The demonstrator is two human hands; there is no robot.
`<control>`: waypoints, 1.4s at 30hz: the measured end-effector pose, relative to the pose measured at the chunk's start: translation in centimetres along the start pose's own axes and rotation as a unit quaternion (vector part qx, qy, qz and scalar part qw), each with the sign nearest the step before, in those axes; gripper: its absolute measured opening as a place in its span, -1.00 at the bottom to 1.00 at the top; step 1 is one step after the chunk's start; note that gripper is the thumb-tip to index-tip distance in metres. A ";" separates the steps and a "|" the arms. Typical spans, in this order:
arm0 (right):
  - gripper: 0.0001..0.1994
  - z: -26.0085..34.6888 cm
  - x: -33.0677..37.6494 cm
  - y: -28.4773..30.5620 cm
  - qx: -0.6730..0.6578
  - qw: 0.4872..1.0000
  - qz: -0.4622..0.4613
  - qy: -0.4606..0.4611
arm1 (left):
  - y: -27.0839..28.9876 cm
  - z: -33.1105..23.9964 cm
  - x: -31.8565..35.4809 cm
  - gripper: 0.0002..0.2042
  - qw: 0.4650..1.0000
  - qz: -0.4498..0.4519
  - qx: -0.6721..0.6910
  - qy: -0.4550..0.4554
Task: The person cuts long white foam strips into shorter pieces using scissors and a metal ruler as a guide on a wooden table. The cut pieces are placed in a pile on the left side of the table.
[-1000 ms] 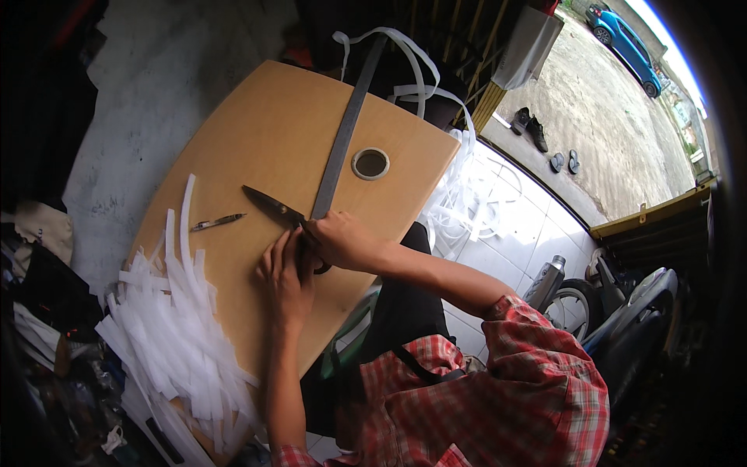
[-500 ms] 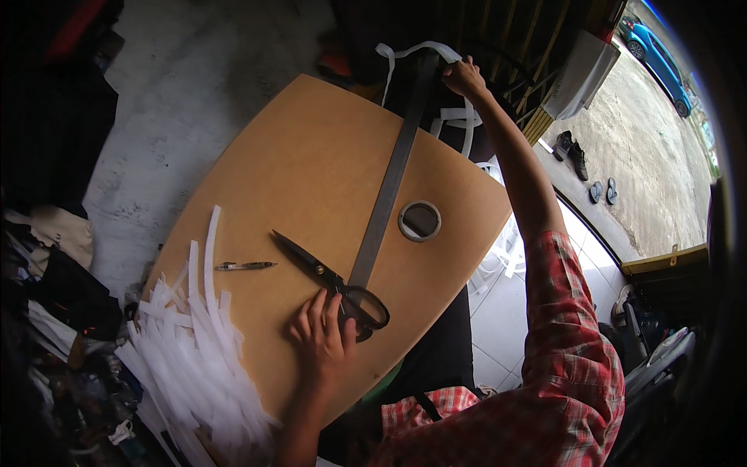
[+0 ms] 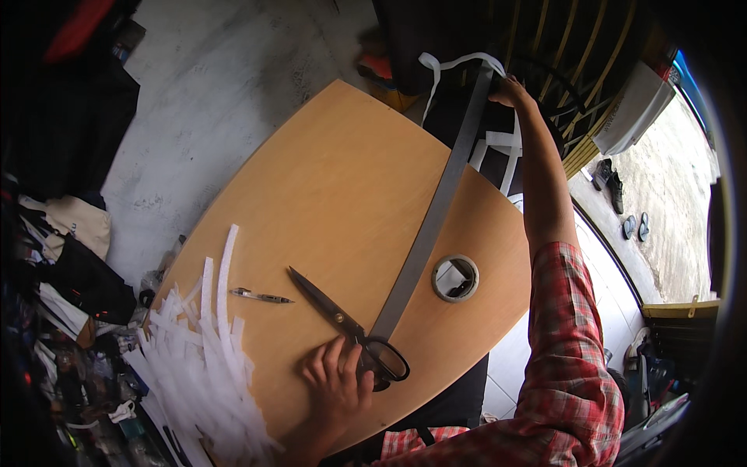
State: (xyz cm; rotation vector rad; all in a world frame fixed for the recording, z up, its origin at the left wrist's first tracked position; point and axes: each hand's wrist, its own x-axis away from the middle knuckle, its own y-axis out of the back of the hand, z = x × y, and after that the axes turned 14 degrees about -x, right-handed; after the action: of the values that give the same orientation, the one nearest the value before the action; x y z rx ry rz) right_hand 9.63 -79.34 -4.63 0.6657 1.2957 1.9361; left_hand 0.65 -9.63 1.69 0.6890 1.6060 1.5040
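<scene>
A long grey metal ruler [image 3: 436, 218] runs slantwise over the wooden board [image 3: 311, 179], its far end past the board's edge. There, a white strip [image 3: 469, 57] lies across the ruler's tip and hangs down on both sides. My right hand [image 3: 510, 93], arm stretched out, is closed at the strip beside that tip; its fingertips are partly hidden. Black-handled scissors [image 3: 340, 317] rest on the board with their handles at the ruler's near end. My left hand [image 3: 338, 377] lies on the board against the handles, fingers spread.
Many cut white strips [image 3: 198, 373] are heaped at the board's near left. A pen [image 3: 262, 296] lies beside them. The board has a round rimmed hole [image 3: 455, 278] right of the ruler. Dark slatted metalwork [image 3: 576, 47] stands behind my right hand; shoes [image 3: 608, 185] lie outside at the right.
The whole view has shifted, so the board sits lower and further right. Both hands keep about the same places at the ruler's ends; the scissors and pen stay put on the board.
</scene>
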 end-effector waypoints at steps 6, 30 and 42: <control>-0.52 3.9 2.6 4.1 -0.166 0.933 -0.306 0.087 | -0.2 -0.3 0.1 -0.57 1.000 -0.009 -0.016 0.011; -0.64 46.9 44.2 19.8 -0.210 0.558 -0.128 0.792 | 3.8 4.3 4.6 -0.46 0.844 -0.371 0.328 0.208; -0.58 37.7 54.8 8.1 -0.018 0.643 0.033 0.765 | 14.6 10.1 14.1 -0.72 0.646 -0.433 0.493 0.390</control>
State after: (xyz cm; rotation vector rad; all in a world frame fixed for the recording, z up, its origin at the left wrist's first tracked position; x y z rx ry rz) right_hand 1.24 -16.99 18.49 -1.4107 2.0203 2.4816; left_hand -0.16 9.59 13.74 -0.3801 2.8402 0.0064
